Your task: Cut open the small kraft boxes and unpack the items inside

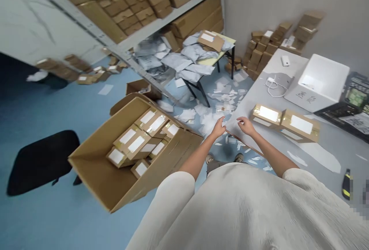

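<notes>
My left hand (219, 127) hovers over the littered floor just off the table's edge, its fingers apart with nothing in them. Close to it, above the corner of the grey table (266, 88), my right hand (245, 125) is loosely curved, thumb and fingers apart, and also bare. Two small taped cardboard boxes with white labels stand on the table to the right of that hand: a nearer box (300, 125) and a farther box (265, 115). Left of my arms, a large open carton (95, 169) holds several small labelled boxes (135, 142).
A white bin (319, 84), a white cable (275, 87) and a black-and-yellow tool (346, 184) are on the table. Paper scraps (225, 96) litter the floor. A low table (207, 61) bears grey mailing bags. Shelving (170, 19) holds boxes; a black chair (43, 161) stands left.
</notes>
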{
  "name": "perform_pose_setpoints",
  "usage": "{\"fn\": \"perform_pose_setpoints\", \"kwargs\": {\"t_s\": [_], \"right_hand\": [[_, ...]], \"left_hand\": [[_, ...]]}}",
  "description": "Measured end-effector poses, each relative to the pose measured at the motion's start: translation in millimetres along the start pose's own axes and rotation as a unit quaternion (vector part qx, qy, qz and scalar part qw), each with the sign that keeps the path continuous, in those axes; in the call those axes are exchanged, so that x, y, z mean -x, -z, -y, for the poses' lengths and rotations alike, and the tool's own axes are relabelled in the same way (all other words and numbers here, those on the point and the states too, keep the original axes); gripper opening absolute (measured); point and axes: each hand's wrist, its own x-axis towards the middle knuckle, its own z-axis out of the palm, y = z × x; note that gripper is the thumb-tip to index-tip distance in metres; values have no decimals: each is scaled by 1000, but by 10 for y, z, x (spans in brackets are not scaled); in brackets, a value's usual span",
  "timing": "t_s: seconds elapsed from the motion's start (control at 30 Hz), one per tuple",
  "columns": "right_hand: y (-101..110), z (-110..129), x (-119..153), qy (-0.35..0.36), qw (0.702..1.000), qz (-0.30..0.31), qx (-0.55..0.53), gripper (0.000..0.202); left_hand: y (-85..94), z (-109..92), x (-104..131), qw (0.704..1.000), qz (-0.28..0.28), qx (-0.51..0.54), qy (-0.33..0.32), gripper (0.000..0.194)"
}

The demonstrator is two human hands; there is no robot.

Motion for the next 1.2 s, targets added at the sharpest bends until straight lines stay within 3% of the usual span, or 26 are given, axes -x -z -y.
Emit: {"fn": "perform_pose_setpoints", "kwargs": {"t_s": [0.3,0.5,0.63,0.77,0.9,1.2], "right_hand": [[-1298,985,-287,78,991,105,3,35],[-2300,1714,-165,124,978,167,3,38],[-2808,2076,-52,136,969,203,31,38],[-3141,2321,-82,167,956,232,65,35],[-3417,2468,-275,162,948,249,111,34],[-4202,2453,-891,58,915,340,209,46]], "left_hand": [[1182,677,953,986,-155,16,55,70],[2019,1361,1652,970,-227,30,77,58],[2423,1747,2009,957,-269,29,106,55],[2650,2008,2216,937,-308,36,160,53],[2753,2193,2248,929,-305,53,203,54],[2890,2629,1871,911,-293,103,272,57]]}}
